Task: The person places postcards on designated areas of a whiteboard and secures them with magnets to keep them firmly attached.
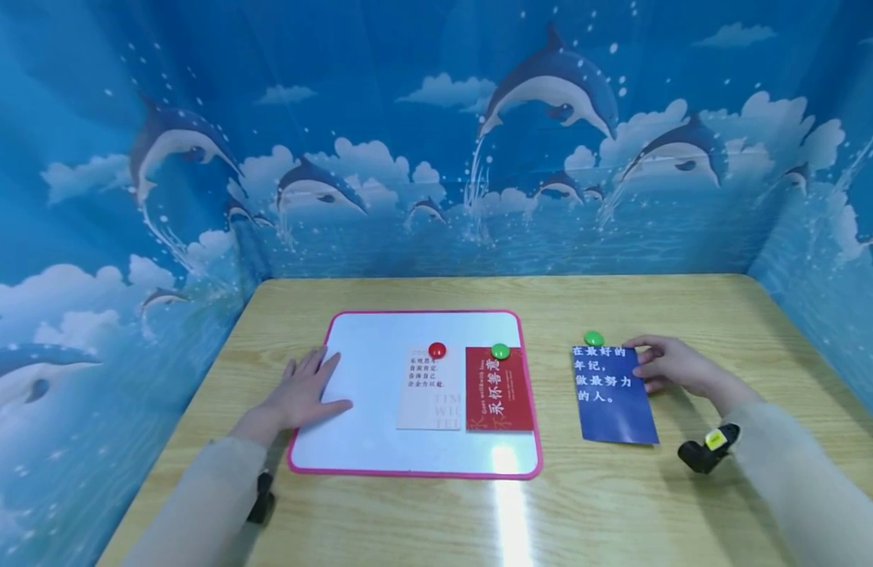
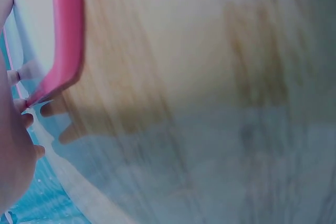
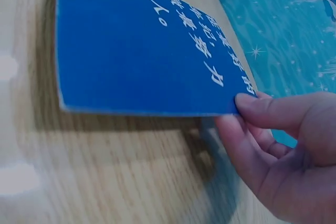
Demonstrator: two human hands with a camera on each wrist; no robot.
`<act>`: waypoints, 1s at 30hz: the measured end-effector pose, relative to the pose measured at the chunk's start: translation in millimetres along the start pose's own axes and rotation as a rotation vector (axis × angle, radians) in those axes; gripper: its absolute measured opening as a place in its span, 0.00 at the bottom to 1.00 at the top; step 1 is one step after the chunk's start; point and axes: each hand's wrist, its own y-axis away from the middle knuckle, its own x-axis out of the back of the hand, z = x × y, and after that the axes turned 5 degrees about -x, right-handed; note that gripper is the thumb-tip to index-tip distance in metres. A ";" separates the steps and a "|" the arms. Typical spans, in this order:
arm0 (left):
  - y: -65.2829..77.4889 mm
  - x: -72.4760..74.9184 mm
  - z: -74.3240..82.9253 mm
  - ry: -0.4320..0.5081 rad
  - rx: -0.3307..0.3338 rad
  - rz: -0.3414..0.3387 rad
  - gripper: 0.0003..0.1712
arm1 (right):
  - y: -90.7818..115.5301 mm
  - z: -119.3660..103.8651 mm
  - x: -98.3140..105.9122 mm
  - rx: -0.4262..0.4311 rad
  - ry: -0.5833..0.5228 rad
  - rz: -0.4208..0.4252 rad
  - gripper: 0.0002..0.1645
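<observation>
Between thumb and fingers my right hand [image 1: 674,366] pinches a blue card [image 1: 614,402] with white writing by its right edge. In the right wrist view the card [image 3: 136,51] is lifted off the table, its shadow below. A green magnet [image 1: 594,338] lies just beyond the card's top edge. My left hand [image 1: 302,398] rests with spread fingers on the left edge of a pink-framed whiteboard [image 1: 358,441]. On that board lie a white card [image 1: 422,409] with a red magnet [image 1: 437,350] at its top and a red card [image 1: 503,402] with another green magnet [image 1: 500,352].
The whiteboard lies flat on a wood-grain table [image 1: 436,520]. Behind and beside the table hangs a blue dolphin-print curtain [image 1: 422,102]. A black wrist device with a yellow label [image 1: 715,439] sits at my right sleeve.
</observation>
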 end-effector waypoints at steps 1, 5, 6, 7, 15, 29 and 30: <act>0.1 0.0 0.0 -0.002 0.001 0.001 0.55 | -0.1 0.3 0.8 0.001 -0.017 -0.011 0.37; 0.6 -1.0 -1.0 -0.009 0.005 -0.003 0.55 | -1.1 -1.7 2.0 -0.004 -0.066 -0.034 0.40; 0.9 -1.4 -0.9 -0.011 0.003 -0.004 0.55 | -1.3 -3.0 1.7 -0.001 -0.071 -0.040 0.40; 1.1 -1.7 -1.1 -0.011 0.005 -0.006 0.55 | -1.3 -4.8 1.0 0.000 -0.078 -0.046 0.40; 2.0 -2.7 -2.0 -0.021 0.004 -0.006 0.55 | 0.1 -27.7 -10.1 0.020 -0.125 -0.065 0.41; -1.3 -0.9 -2.6 -0.021 0.001 -0.019 0.55 | -12.2 -84.0 -53.9 0.015 -0.228 -0.059 0.38; -1.6 -1.0 -2.8 -0.025 0.001 -0.018 0.55 | -13.8 -89.6 -59.2 0.014 -0.235 -0.060 0.37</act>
